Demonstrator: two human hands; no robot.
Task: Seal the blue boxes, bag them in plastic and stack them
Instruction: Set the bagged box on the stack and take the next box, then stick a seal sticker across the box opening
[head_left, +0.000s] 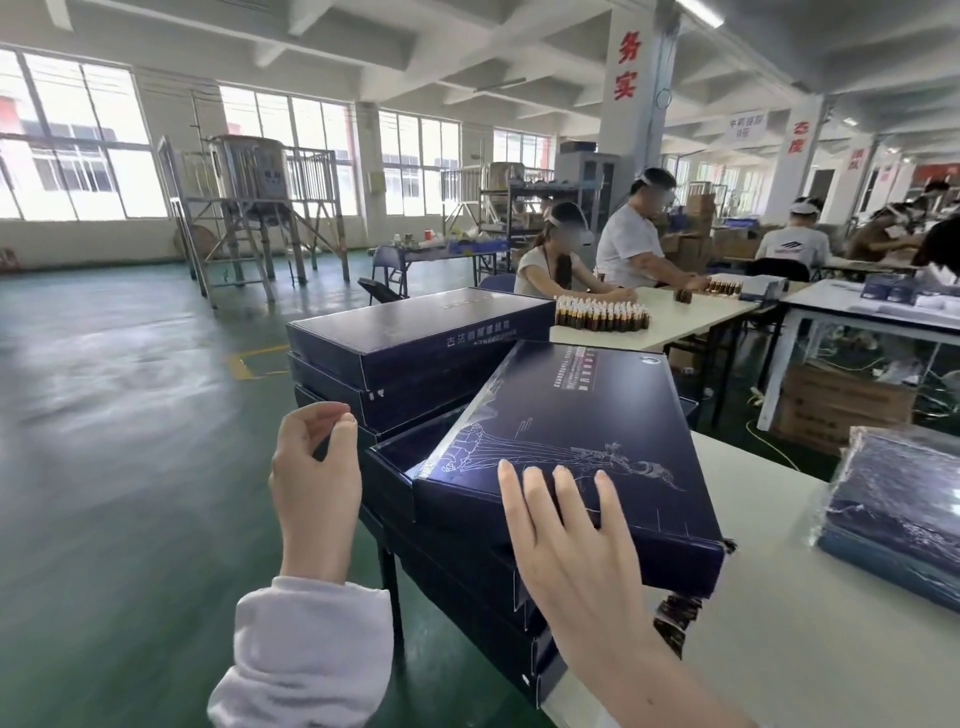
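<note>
A worker's right hand lies flat, fingers straight, on the near edge of a blue box resting aslant on a stack at the left end of the table. The left hand hovers just left of the box, fingertips curled to the thumb; whether it pinches anything cannot be told. The box sits dead ahead, nearer the right hand, its long axis hard to judge through the wide lens. It is glossy card, flat and sharp-cornered, with pale line art. Bagged boxes lie to the right under crinkled film.
</note>
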